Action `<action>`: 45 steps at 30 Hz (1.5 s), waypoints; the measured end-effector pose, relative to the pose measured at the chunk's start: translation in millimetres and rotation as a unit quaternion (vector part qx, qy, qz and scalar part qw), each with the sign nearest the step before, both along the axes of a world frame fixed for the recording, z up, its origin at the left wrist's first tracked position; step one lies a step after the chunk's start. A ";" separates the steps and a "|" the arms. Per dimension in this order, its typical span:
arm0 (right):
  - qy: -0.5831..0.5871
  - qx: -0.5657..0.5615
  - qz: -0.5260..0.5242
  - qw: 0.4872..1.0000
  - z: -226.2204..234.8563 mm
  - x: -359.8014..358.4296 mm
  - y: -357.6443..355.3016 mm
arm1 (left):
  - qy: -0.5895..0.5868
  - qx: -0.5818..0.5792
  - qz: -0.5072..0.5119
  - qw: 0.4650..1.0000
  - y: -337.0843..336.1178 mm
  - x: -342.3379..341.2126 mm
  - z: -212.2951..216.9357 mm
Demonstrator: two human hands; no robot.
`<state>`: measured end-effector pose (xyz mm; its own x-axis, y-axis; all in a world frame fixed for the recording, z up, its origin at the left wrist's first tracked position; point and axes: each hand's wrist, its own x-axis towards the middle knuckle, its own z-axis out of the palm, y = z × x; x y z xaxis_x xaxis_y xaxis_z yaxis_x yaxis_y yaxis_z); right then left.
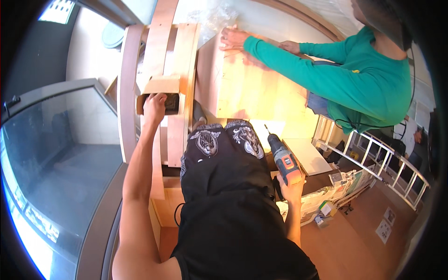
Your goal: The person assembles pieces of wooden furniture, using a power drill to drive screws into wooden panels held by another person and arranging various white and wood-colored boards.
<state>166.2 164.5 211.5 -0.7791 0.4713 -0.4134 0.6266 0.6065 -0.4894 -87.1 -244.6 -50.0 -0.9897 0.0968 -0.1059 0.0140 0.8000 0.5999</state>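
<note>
My left hand [154, 106] reaches up into a small open cardboard box [161, 94] that rests on the curved wooden frame [156, 51]; its fingers are inside the box opening, so what they grip is hidden. My right hand [292, 188] hangs at my side, shut on the grip of an orange and grey cordless drill [283, 157] whose bit points up and away. A plywood panel [254, 88] stands ahead of me. Another person in a green long-sleeved shirt [354, 70] presses both hands [233, 38] against it.
A large glass pane in a grey frame [56, 154] fills the left side. An aluminium ladder [373, 158] lies at the right, with bags and small boxes [326, 207] on the wooden floor. A white board [305, 156] lies beside the drill.
</note>
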 end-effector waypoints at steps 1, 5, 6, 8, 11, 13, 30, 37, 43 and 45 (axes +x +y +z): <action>-0.004 -0.018 -0.023 1.000 15.2 -9.4 -4.9 | 0.020 0.020 0.018 0.999 5.2 0.3 9.8; 0.007 -0.022 -0.021 0.999 20.1 -8.3 -9.1 | -0.083 0.185 0.166 0.965 25.1 17.0 65.1; 0.026 -0.077 -0.044 0.996 19.6 -13.9 -12.2 | -0.059 0.180 0.175 0.966 31.8 16.6 75.3; 0.059 -0.097 -0.022 0.993 20.5 -24.6 -13.3 | -0.024 0.214 0.175 0.961 58.2 13.6 93.7; 0.091 -0.050 0.068 0.992 14.7 -32.1 -3.1 | -0.055 0.269 0.145 0.951 109.7 -2.1 119.0; 0.089 -0.101 0.058 0.989 6.8 -37.4 4.2 | -0.079 0.252 0.141 0.954 132.1 -16.1 119.3; -0.011 -0.192 0.179 0.965 -51.9 -101.6 78.7 | 0.135 0.115 0.228 0.957 279.8 -130.1 -76.3; -0.028 -0.156 0.221 0.962 -64.3 -141.6 93.5 | 0.192 0.129 0.212 0.950 263.5 -105.3 -72.3; -0.028 -0.133 0.217 0.967 -78.9 -159.8 80.1 | 0.135 0.158 0.227 0.951 265.4 -117.2 -60.3; -0.026 -0.126 0.200 0.971 -82.8 -156.6 76.1 | 0.096 0.189 0.219 0.952 264.0 -124.7 -58.9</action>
